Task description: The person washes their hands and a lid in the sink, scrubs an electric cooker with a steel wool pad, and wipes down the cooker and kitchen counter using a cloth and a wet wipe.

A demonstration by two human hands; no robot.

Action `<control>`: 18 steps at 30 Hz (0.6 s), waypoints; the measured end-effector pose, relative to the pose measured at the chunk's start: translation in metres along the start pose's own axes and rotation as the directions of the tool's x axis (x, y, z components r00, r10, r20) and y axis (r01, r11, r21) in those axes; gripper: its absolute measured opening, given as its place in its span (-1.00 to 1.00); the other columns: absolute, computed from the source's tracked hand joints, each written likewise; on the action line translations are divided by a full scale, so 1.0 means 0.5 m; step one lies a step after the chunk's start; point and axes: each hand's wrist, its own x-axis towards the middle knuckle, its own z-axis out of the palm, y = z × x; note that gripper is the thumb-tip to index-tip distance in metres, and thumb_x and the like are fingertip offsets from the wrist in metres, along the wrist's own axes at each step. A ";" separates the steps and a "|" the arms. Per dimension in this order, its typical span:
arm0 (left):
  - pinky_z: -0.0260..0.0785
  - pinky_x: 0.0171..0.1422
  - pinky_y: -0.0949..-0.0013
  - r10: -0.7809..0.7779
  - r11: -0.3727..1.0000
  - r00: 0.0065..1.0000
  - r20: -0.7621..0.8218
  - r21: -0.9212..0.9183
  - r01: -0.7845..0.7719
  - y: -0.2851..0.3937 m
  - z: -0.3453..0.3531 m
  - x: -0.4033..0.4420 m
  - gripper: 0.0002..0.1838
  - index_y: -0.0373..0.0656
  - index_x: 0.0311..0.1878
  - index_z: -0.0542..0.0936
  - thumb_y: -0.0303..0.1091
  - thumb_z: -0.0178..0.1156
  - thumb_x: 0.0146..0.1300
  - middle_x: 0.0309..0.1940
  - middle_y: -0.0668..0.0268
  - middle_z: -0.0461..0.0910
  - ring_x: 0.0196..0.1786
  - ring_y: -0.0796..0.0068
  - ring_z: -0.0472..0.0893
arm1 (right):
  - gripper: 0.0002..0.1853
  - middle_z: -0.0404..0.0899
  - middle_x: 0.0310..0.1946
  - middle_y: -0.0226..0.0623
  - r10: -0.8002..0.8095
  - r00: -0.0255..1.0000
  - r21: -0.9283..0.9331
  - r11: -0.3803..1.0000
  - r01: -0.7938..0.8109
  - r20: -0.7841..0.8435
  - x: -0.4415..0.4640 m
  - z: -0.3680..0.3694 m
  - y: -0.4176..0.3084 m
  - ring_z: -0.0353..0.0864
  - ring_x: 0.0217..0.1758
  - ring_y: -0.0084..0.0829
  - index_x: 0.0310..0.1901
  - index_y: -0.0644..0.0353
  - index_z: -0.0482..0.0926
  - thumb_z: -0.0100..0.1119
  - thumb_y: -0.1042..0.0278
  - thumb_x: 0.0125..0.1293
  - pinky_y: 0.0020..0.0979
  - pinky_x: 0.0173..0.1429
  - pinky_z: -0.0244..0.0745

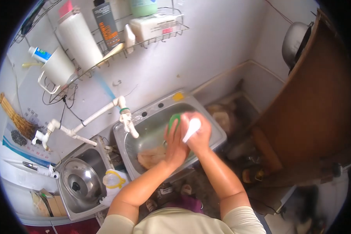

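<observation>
Over the metal sink basin (201,102), my two hands are pressed close together and slightly blurred. In my right hand (202,134) is a white spoon (192,129), its rounded end toward the top right. My left hand (177,146) lies against the right one, its fingers closed on a green scouring pad (174,120) that shows past the fingertips. A brown flat piece (151,156), perhaps a cutting board, rests in the basin left of my wrists; my left arm partly hides it.
A white tap (128,123) juts over the basin's left side. Further left, a second sink (99,156) holds a shiny metal lid (80,179). A wire rack (160,38) with bottles hangs above. On the right stands a large brown panel (300,101); a yellow sponge (178,96) sits on the back rim.
</observation>
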 end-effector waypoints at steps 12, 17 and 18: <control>0.12 0.34 0.13 0.156 0.963 0.981 0.114 -0.240 -0.125 0.039 0.202 0.260 -0.31 -0.26 0.26 0.22 -0.57 0.17 -0.02 0.23 -0.02 0.23 0.30 -0.04 0.21 | -0.54 0.15 -0.74 -0.43 0.077 0.958 -0.229 0.963 -0.143 -0.276 0.256 -0.178 0.110 0.08 -0.60 -0.58 -0.68 0.23 0.23 0.21 0.22 0.21 -0.44 -0.52 0.10; 0.16 0.31 0.14 0.036 0.983 0.972 0.233 -0.181 0.007 0.012 0.238 0.217 -0.41 -0.22 0.25 0.25 -0.60 0.04 0.09 0.24 -0.03 0.23 0.27 -0.01 0.25 | -0.53 0.17 -0.75 -0.39 0.069 0.923 -0.324 0.924 -0.202 -0.378 0.266 -0.202 0.221 0.08 -0.60 -0.54 -0.68 0.25 0.25 0.22 0.19 0.21 -0.40 -0.52 0.10; 0.17 0.30 0.15 0.034 0.981 0.968 0.248 -0.194 0.015 -0.002 0.248 0.203 -0.42 -0.22 0.25 0.25 -0.60 0.03 0.09 0.23 -0.03 0.23 0.27 0.00 0.25 | -0.53 0.18 -0.74 -0.39 0.084 0.916 -0.343 0.911 -0.230 -0.392 0.265 -0.202 0.243 0.09 -0.59 -0.54 -0.68 0.26 0.25 0.22 0.19 0.21 -0.39 -0.52 0.11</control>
